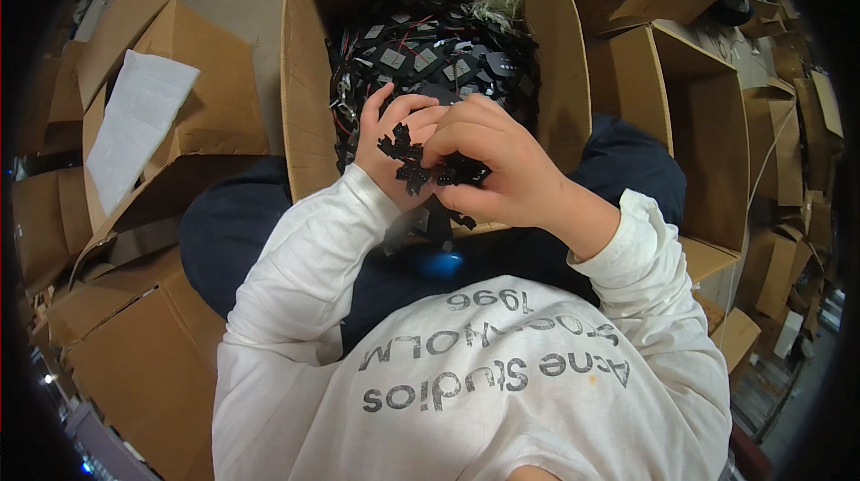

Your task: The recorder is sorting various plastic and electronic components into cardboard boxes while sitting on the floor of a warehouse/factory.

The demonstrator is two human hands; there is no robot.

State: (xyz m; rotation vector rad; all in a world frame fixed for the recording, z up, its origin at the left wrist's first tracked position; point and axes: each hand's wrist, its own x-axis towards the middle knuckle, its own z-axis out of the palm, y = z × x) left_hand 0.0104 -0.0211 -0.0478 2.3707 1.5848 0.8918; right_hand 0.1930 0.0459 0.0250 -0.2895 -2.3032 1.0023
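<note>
**Grasping at Frame Centre**

Holds small jagged black plastic pieces (412, 171) at the centre of the frame, in the left hand (383, 175), and pinches more with the right hand (503, 154). Works over the near side of a brown cardboard box (303, 114), upper centre, filled with flat black parts (425, 59) and thin red wires (414, 30).
</note>
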